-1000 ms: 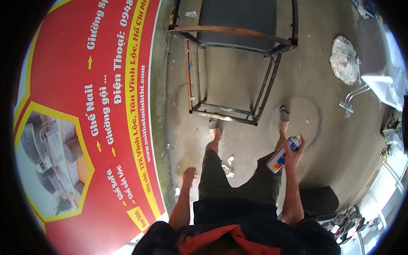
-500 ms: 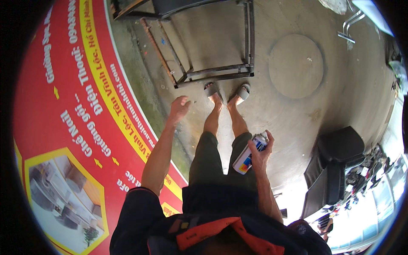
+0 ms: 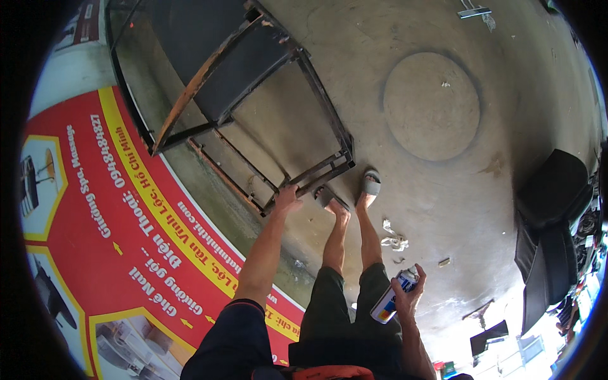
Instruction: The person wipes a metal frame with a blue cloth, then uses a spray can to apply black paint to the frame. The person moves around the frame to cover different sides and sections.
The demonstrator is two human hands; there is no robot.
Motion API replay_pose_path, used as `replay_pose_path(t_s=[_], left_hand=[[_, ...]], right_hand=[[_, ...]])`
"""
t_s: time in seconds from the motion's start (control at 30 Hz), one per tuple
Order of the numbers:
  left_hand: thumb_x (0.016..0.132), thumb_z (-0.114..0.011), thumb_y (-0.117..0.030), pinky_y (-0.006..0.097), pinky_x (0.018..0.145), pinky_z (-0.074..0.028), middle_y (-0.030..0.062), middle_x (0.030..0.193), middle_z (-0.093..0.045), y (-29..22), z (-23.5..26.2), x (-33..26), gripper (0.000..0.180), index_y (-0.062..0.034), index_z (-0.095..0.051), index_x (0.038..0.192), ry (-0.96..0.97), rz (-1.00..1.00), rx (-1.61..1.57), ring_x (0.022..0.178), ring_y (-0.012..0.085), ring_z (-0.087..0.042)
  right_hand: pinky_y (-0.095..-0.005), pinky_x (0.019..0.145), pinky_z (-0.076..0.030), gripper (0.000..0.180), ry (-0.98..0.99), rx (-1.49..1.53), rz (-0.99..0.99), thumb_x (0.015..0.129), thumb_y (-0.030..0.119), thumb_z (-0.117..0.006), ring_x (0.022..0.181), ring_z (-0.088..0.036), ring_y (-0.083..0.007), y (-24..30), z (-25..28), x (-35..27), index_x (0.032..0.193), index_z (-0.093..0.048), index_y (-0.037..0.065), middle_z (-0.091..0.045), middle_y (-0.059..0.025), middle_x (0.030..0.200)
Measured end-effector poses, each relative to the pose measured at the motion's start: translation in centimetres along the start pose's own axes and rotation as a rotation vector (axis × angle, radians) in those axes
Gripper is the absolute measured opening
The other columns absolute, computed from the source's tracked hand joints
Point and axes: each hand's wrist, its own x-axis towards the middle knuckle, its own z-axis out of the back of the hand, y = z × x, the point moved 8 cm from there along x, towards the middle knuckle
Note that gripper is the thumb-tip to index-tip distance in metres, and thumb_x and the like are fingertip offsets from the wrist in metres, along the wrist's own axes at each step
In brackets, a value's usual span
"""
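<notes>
A dark frame of worn bars (image 3: 320,174), with a black panel (image 3: 244,82) joined to it, stands on the floor ahead of my feet. My left hand (image 3: 289,200) is at its nearest corner, the fingers closed over the end of a bar. A white and blue spray can (image 3: 386,305) with yellow and red at its lower end is in my right hand (image 3: 410,294). The can is tilted, its nozzle end up and to the right, over my right thigh. My right fingers wrap round its upper part.
A large red and yellow printed banner (image 3: 82,209) stands along the left. Black padded seat parts (image 3: 551,196) lie at the right beside a heap of clutter. White scraps (image 3: 395,239) lie on the floor near my right foot. A round mark (image 3: 432,106) shows on the concrete.
My left hand has gone from hanging free to gripping the frame's corner. The view has turned, and more of the frame and panel now shows. The can stays in my right hand.
</notes>
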Motion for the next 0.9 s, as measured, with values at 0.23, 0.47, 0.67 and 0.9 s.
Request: replay_pose_path(t_s=[0.23,0.47,0.67,0.9], left_hand=[[0.087,-0.070,-0.030,0.067,0.120,-0.034,0.0149,0.134,-0.070,0.0,-0.4,2.7,0.051,-0.0126,-0.064,0.135,0.097,0.076,-0.039,0.135,0.0378,-0.061],[0.082,-0.069,-0.034,0.062,0.117,-0.039,0.0124,0.125,-0.076,-8.4,1.8,1.1,0.051,-0.0149,-0.069,0.129,0.023,0.023,-0.057,0.126,0.0366,-0.068],[0.079,-0.072,-0.036,0.058,0.119,-0.040,0.0168,0.133,-0.074,-16.7,1.8,2.3,0.064,-0.0116,-0.065,0.138,0.081,-0.049,-0.165,0.130,0.0386,-0.066],[0.090,-0.073,-0.045,0.065,0.122,-0.034,0.0262,0.154,-0.057,-9.3,2.0,-4.6,0.100,-0.0096,-0.026,0.170,-0.285,-0.200,-0.273,0.144,0.0486,-0.051]], right_hand=[[-0.0367,0.082,-0.059,0.083,-0.029,0.095,-0.002,0.078,0.006,-0.086,0.092,-0.067,-0.0196,-1.3,1.3,0.8,0.152,-0.048,0.008,-0.068,-0.0096,0.110],[-0.0363,0.081,-0.059,0.084,-0.028,0.140,-0.011,0.079,0.007,-0.086,0.089,-0.068,-0.0189,-2.0,1.3,1.1,0.153,-0.046,0.008,-0.069,-0.0089,0.106],[-0.0416,0.084,-0.059,0.079,-0.026,0.040,0.179,0.078,0.009,-0.088,0.093,-0.071,-0.0247,1.8,-0.2,2.7,0.149,-0.051,0.007,-0.070,-0.0121,0.105],[-0.0491,0.085,-0.062,0.076,-0.035,-0.053,1.108,0.074,0.010,-0.091,0.104,-0.072,-0.0433,23.6,-8.3,8.4,0.142,-0.058,0.010,-0.065,-0.0232,0.125]])
